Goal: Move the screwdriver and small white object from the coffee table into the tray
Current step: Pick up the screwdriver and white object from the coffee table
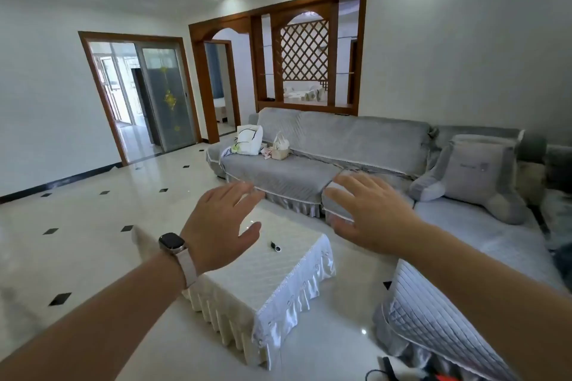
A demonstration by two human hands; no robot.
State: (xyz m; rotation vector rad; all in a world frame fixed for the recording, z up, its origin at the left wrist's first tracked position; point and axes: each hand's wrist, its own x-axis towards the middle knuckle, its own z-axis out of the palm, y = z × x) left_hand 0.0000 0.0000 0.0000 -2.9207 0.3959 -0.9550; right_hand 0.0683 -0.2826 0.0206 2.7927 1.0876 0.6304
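A coffee table (278, 275) covered with a white quilted cloth stands in the middle of the room. On its top lies a small black-and-white object (275, 246); whether it is the screwdriver or the small white object I cannot tell. My left hand (221, 226), with a watch on the wrist, is stretched out above the table's left side, fingers spread and empty. My right hand (368, 213) is held out above and to the right of the table, also spread and empty. No tray is in view.
A grey L-shaped sofa (325, 145) runs behind and to the right of the table, with a white bag (249, 140), a tissue box (281, 150) and a cushion (476, 176) on it. Glossy tiled floor (77, 226) lies to the left. Black and orange items (402, 373) lie at the bottom edge.
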